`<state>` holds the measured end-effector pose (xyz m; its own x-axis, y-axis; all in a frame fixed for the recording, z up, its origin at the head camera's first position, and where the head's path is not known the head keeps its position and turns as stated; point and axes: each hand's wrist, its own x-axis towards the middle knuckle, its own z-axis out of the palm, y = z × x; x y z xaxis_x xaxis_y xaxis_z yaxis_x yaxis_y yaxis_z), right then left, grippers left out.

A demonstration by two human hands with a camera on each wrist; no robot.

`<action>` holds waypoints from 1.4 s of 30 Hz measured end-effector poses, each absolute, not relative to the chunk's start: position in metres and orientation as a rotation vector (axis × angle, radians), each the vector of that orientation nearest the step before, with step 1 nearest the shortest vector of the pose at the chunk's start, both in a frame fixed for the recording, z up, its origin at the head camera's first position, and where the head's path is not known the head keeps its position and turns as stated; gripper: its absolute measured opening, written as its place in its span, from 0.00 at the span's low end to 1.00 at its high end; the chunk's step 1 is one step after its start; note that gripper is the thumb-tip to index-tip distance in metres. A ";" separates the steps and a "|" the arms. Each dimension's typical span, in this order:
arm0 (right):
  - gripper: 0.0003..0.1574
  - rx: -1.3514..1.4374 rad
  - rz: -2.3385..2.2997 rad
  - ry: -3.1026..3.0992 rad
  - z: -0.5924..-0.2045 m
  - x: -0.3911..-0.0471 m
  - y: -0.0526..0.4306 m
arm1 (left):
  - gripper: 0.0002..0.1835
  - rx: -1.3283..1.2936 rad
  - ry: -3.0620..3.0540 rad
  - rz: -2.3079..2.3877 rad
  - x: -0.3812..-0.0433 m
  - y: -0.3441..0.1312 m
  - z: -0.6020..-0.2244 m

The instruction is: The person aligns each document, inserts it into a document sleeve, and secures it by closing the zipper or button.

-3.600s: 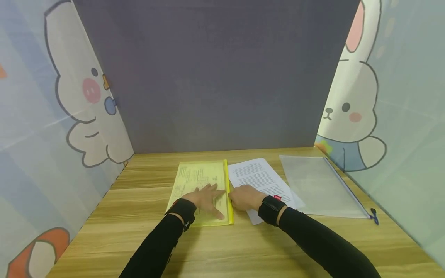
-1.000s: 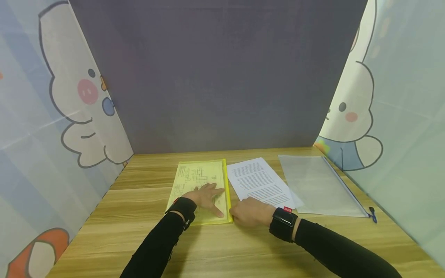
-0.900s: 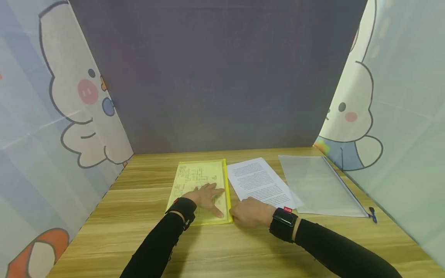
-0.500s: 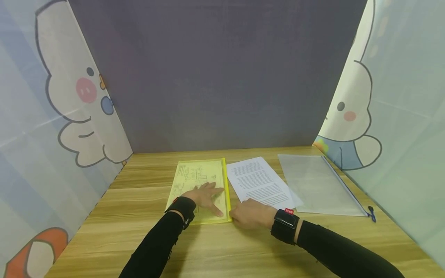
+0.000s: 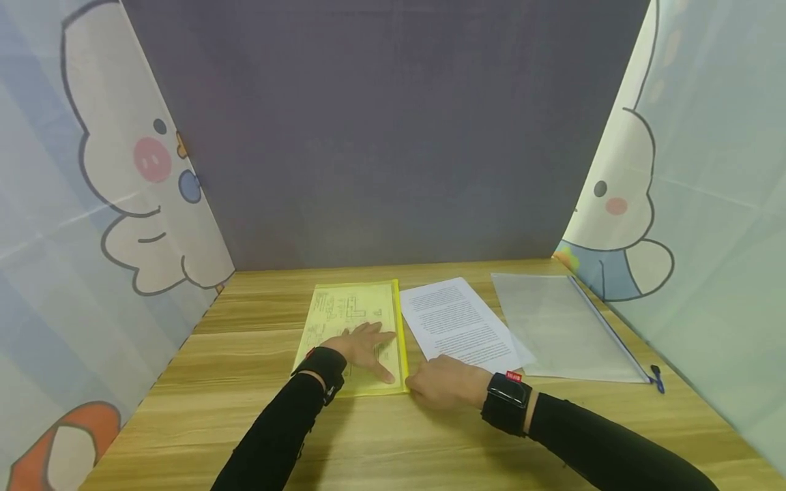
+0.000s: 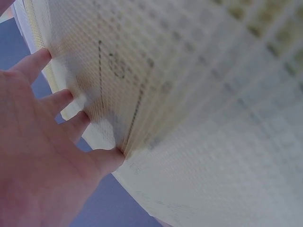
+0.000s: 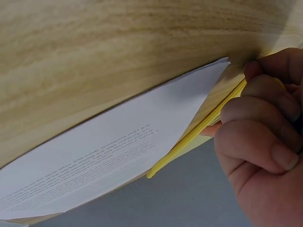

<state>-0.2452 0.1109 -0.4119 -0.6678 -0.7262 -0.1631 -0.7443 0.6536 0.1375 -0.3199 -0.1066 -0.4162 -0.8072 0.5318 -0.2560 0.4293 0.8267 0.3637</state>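
Observation:
A yellow mesh zip folder (image 5: 331,303) with a printed drawing sheet inside lies flat on the wooden table. My left hand (image 5: 362,349) rests on it with fingers spread; in the left wrist view its fingertips (image 6: 113,160) press the mesh surface. Along the folder's right side runs a yellow zipper edge (image 5: 400,327). At the near end of that edge, my right hand (image 5: 447,383) pinches with thumb and curled forefinger, as the right wrist view shows. The zipper pull itself is hidden within the fingers.
Printed sheets (image 5: 460,320) lie just right of the folder, close beyond my right hand. Farther right is a translucent white zip folder (image 5: 561,327) with a blue zipper pull (image 5: 658,378) at its near corner. A dark panel (image 5: 393,136) stands behind the table (image 5: 245,409).
My right hand has slid toward me along the folder's yellow edge, from partway down to the near corner, with only slight motion lately. The left hand stays in place on the folder.

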 end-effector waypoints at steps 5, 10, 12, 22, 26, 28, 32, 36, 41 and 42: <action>0.09 -1.230 0.290 2.773 -0.412 -0.245 0.111 | 0.57 0.721 2.664 0.394 -0.322 -0.106 -0.417; 0.09 -1.233 0.300 2.774 -0.413 -0.244 0.111 | 0.57 0.729 2.662 0.403 -0.323 -0.107 -0.417; 0.09 -1.234 0.321 2.780 -0.413 -0.245 0.110 | 0.56 0.731 2.662 0.410 -0.323 -0.107 -0.417; 0.09 -1.204 0.301 2.784 -0.413 -0.246 0.109 | 0.57 0.723 2.658 0.386 -0.326 -0.106 -0.416; 0.09 -1.194 0.295 2.785 -0.410 -0.245 0.108 | 0.56 0.706 2.657 0.383 -0.326 -0.104 -0.413; 0.10 -1.214 0.324 2.793 -0.410 -0.244 0.106 | 0.57 0.694 2.654 0.374 -0.324 -0.104 -0.411; 0.11 -1.242 0.381 2.810 -0.411 -0.242 0.103 | 0.55 0.654 2.635 0.359 -0.320 -0.104 -0.407; 0.11 -1.245 0.400 2.823 -0.412 -0.242 0.099 | 0.51 0.579 2.634 0.405 -0.316 -0.104 -0.403; 0.08 -1.304 0.360 2.834 -0.419 -0.243 0.092 | 0.52 0.530 2.746 0.408 -0.313 -0.101 -0.407; 0.07 -1.322 0.349 2.835 -0.420 -0.243 0.090 | 0.53 0.527 2.770 0.391 -0.312 -0.101 -0.408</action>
